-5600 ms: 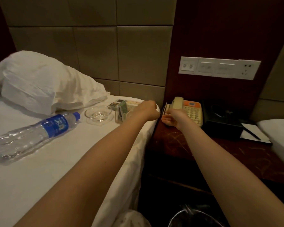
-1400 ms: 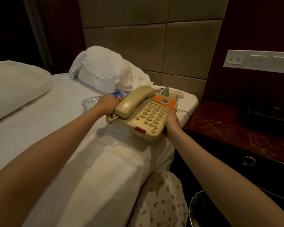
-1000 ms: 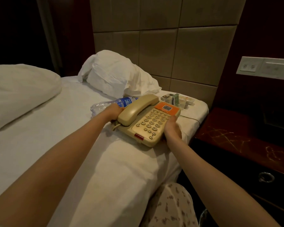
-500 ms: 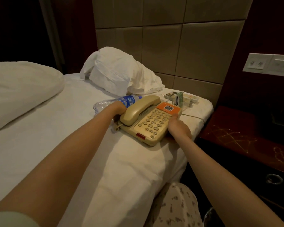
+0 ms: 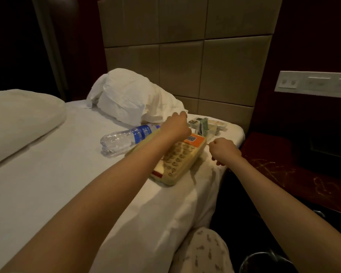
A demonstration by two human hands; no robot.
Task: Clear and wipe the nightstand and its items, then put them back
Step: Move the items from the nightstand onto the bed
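A beige telephone (image 5: 178,160) with an orange label lies on the white bed (image 5: 67,184) near its right edge. My left forearm covers its handset side. My left hand (image 5: 176,125) hovers over the phone's far end with fingers curled; what they touch is hidden. My right hand (image 5: 224,150) is curled just right of the phone and seems to pinch its thin cord. A water bottle (image 5: 126,137) lies on its side left of the phone. Behind the phone stands a small caddy of packets (image 5: 204,125). The dark red nightstand (image 5: 280,170) is to the right.
A crumpled white pillow (image 5: 130,99) leans on the padded headboard, and a second pillow (image 5: 18,119) lies at the left. A black box (image 5: 327,152) sits at the nightstand's back under a switch panel (image 5: 313,84). A bin (image 5: 264,263) stands by my knee.
The phone went from the nightstand to the bed. Since half a second ago both hands have left its sides: the left moved to its far end, the right drew off to the right.
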